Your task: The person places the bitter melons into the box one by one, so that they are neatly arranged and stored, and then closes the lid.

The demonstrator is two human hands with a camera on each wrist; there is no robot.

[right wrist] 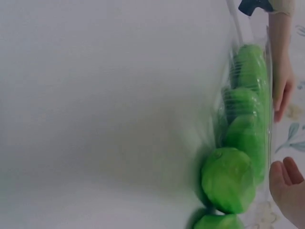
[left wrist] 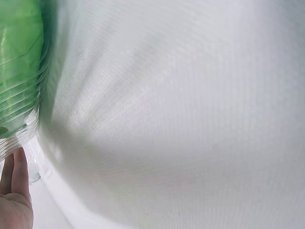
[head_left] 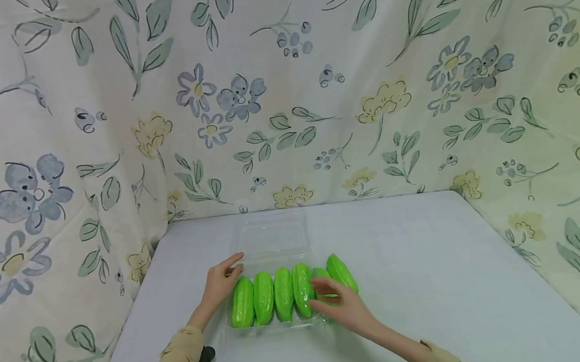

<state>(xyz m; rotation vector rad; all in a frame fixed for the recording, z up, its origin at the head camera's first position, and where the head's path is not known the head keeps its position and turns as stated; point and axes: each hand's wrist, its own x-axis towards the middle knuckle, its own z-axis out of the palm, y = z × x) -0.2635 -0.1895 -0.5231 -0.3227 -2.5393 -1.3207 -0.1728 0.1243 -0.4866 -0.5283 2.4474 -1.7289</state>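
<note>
A clear plastic clamshell box (head_left: 261,328) lies with its lid (head_left: 271,237) folded back. Several bright green cucumber-like vegetables (head_left: 264,298) stand side by side in its tray. Another green vegetable (head_left: 342,274) lies tilted just right of the box, and one beside it is partly hidden by my right hand. My left hand (head_left: 223,279) touches the tray's back left corner, near the hinge, its fingers loosely extended. Over the tray's right end hovers my right hand (head_left: 345,308), thumb and fingers apart with nothing between them. The right wrist view shows a rounded green vegetable (right wrist: 228,180) at the row's near end.
The box rests on a white-covered table (head_left: 431,260). A floral curtain (head_left: 282,89) hangs behind the table and along both sides. A dark wrist device (head_left: 206,357) sits by the left sleeve.
</note>
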